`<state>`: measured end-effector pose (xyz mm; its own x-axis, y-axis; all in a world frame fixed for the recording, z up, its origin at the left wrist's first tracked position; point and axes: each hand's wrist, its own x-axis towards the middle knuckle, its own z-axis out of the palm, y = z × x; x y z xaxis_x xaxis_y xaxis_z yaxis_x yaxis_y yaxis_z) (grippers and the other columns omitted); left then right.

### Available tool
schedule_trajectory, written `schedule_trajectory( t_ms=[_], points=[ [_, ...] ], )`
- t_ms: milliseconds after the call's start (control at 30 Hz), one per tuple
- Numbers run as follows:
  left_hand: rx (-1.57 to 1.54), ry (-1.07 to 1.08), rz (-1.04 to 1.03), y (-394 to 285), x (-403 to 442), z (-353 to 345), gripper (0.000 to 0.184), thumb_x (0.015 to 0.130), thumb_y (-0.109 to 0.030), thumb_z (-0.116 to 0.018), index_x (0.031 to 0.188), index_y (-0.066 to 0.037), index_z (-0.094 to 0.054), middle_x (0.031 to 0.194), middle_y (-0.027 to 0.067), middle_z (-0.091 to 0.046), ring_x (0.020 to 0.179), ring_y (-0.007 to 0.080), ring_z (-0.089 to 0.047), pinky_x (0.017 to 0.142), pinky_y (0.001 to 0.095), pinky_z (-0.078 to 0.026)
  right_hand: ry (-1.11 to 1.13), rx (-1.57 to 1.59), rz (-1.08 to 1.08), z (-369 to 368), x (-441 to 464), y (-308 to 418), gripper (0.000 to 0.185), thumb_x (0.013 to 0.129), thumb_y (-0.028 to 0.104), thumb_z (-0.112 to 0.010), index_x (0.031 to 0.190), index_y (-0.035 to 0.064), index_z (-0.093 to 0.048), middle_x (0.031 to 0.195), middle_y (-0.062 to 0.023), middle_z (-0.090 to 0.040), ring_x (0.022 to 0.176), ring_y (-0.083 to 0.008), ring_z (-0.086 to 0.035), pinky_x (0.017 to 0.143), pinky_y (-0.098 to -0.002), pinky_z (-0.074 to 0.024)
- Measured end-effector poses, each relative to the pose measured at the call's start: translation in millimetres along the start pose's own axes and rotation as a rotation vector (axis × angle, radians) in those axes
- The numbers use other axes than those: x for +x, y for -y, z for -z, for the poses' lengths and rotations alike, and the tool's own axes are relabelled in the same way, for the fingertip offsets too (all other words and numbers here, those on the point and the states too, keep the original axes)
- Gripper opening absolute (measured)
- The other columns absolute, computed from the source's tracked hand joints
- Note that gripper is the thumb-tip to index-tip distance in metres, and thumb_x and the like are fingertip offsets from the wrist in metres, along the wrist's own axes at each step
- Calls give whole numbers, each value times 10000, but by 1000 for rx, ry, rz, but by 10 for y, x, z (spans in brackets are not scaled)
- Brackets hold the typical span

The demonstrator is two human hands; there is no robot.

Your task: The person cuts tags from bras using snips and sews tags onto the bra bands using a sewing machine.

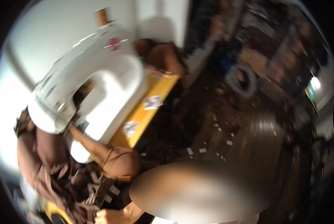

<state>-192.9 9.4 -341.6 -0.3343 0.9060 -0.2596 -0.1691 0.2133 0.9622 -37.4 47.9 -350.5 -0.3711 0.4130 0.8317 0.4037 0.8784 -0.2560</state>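
Note:
A heap of brown fabric [55, 149] lies in folds around the needle end of a white sewing machine [111, 97]. From under the needle area, a tan strip [90, 143] runs down to a bunched, rounded part of the cloth. At the bottom edge is my right hand [113, 216], its fingers curled together at the lower folds of the brown fabric. Small white labels [114, 190] show on dark pieces just above it. My left hand does not show. Motion smears much of the view.
The machine stands on a yellow table [146, 121] with two printed paper pieces [152, 102] near its edge. White scraps [202, 150] lie scattered over the dark floor. A greyish round container [241, 80] stands farther back. A blurred oval covers the bottom centre.

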Motion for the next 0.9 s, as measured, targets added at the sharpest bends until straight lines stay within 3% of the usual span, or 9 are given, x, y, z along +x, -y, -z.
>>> schedule_trajectory(
  t_ms=[33,67,133,233,267,367,533,667,900],
  points=[
    [-9,-52,17,-2,20,62,438,824,-184,-597,1239,-48,-555,926,150,-619,616,289,-568,561,328,-500,-175,-26,4,-185,-54,4,123,675,169,-557,676,47,-542,670,-41,-516,652,-201,-530,579,-343,-409],
    [68,27,52,90,85,175,584,865,-245,-564,1378,-38,-378,1136,185,-578,861,287,-609,688,313,-523,-112,7,5,-107,-62,-15,151,673,178,-559,722,34,-556,676,-44,-509,653,-198,-527,576,-335,-410],
    [-90,-56,40,285,270,345,214,881,-177,-532,901,-4,-656,856,67,-647,719,147,-610,679,269,-502,-39,-13,42,67,-67,-69,350,688,152,-574,993,-17,-600,671,-7,-498,617,-145,-527,543,-279,-420],
    [-247,-145,-4,177,115,84,248,881,-177,-587,972,46,-648,928,82,-660,754,134,-634,659,259,-508,121,2,78,165,-64,-132,405,689,127,-576,1066,-18,-606,646,2,-470,584,-134,-502,513,-272,-393],
    [-322,12,137,183,96,180,247,892,-210,-581,958,15,-658,913,68,-663,775,123,-633,670,249,-497,162,25,83,188,-10,-150,420,684,124,-577,1079,-15,-607,633,6,-448,569,-124,-481,505,-270,-374],
    [-144,173,2,78,111,46,179,784,-68,-699,935,14,-648,859,37,-662,768,106,-629,708,243,-510,215,81,91,-64,-91,-235,407,647,73,-657,1051,28,-637,578,-4,-396,505,-150,-441,455,-287,-312],
    [-237,31,198,142,109,53,202,799,-95,-674,956,29,-651,860,60,-671,735,109,-632,643,230,-510,545,90,-77,382,243,-149,483,800,349,-662,1160,56,-530,751,-67,-467,622,-210,-506,538,-305,-422],
    [-374,10,251,217,100,-40,189,809,-124,-660,935,18,-661,831,62,-674,702,114,-635,617,225,-506,404,-148,-27,469,387,-258,301,766,199,-695,1025,61,-630,726,-53,-492,624,-192,-510,510,-307,-405],
    [-490,39,203,175,42,-69,174,836,-107,-614,944,24,-651,853,77,-675,725,129,-642,661,236,-517,446,-214,9,314,352,-323,264,768,199,-683,985,54,-644,720,-41,-500,629,-184,-513,539,-296,-426]
  ],
)
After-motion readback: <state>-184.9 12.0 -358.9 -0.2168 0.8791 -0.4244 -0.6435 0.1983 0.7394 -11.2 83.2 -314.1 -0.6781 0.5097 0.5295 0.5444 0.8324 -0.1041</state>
